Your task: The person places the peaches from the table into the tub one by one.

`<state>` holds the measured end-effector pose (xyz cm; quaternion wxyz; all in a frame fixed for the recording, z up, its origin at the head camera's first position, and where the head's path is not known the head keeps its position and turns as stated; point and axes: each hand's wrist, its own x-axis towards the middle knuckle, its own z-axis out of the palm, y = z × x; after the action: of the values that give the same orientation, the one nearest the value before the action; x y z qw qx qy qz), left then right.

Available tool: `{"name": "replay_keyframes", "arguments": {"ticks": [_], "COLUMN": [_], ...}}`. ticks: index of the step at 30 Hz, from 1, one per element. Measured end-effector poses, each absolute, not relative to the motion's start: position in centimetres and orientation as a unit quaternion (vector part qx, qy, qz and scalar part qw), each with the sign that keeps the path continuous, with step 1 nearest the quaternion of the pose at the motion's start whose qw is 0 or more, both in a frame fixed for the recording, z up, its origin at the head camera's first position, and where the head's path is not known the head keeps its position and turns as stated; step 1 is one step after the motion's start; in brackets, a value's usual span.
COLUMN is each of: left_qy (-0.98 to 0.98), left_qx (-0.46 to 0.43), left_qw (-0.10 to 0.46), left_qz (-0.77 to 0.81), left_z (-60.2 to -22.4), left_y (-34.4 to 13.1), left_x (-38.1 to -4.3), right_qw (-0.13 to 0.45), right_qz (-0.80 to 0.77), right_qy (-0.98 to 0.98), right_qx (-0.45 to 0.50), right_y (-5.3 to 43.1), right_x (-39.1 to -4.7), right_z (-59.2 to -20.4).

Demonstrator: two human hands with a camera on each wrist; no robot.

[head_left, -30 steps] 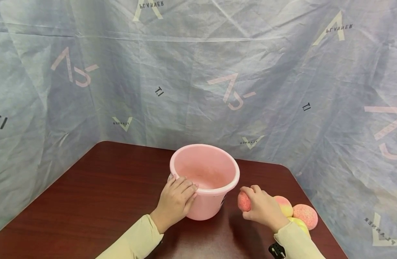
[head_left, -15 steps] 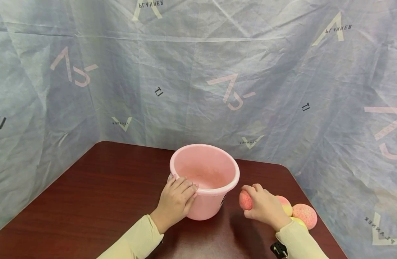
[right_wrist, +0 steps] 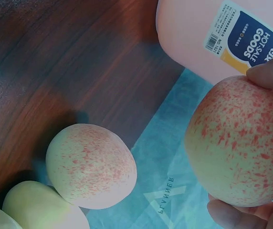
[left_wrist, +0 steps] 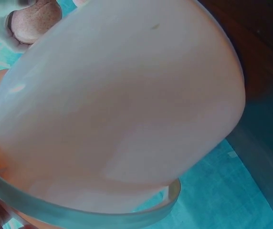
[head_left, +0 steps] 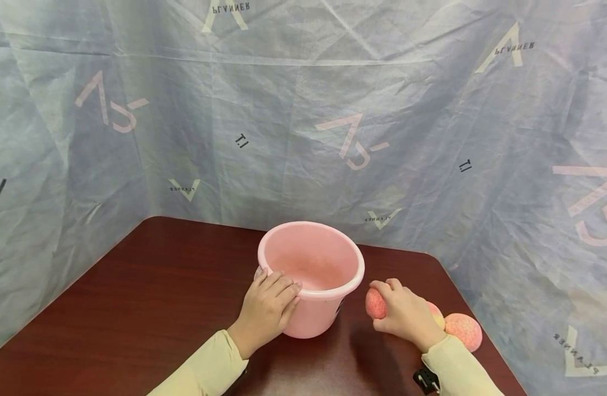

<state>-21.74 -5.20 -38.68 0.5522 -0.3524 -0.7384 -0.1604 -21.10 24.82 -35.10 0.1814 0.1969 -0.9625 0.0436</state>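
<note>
A pink plastic bucket (head_left: 310, 316) stands upright on the table, its bottom visible inside. My left hand (head_left: 266, 308) grips its near-left rim, fingers over the edge and thumb along the outside. To the right of the bucket, my right hand (head_left: 404, 313) holds a speckled peach (head_left: 375, 303) between thumb and fingers, apart from the bucket. In the right wrist view this peach (right_wrist: 236, 143) hangs near the bucket's labelled side (right_wrist: 241, 33). Beyond the right hand lie a speckled peach (head_left: 463, 331) and a red-and-yellow peach (head_left: 436, 315), partly hidden by the hand.
The dark red wooden table (head_left: 160, 286) has its right edge close beside the loose peaches. A grey-blue printed cloth (head_left: 283, 137) hangs behind the table and at both sides. Several peaches lie together in the right wrist view, including a pale yellowish one (right_wrist: 41, 207).
My right hand has shifted slightly up and to the right with the peach. Its sleeve now covers the yellow fruit seen earlier. The left hand stays on the rim.
</note>
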Motion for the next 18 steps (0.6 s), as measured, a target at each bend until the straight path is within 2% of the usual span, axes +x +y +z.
{"name": "replay_keyframes", "arguments": {"ticks": [18], "left_qy": [-0.739], "left_qx": [-0.348], "left_qw": [0.553], "left_qz": [-0.161], "left_z": [-38.91], "left_y": [-4.99], "left_x": [-21.94], "right_qw": [0.198], "right_qz": [0.045], "right_qy": [-0.958], "right_qx": [0.203], "right_y": [25.1], "right_x": [-20.84], "right_z": [-34.5]}}
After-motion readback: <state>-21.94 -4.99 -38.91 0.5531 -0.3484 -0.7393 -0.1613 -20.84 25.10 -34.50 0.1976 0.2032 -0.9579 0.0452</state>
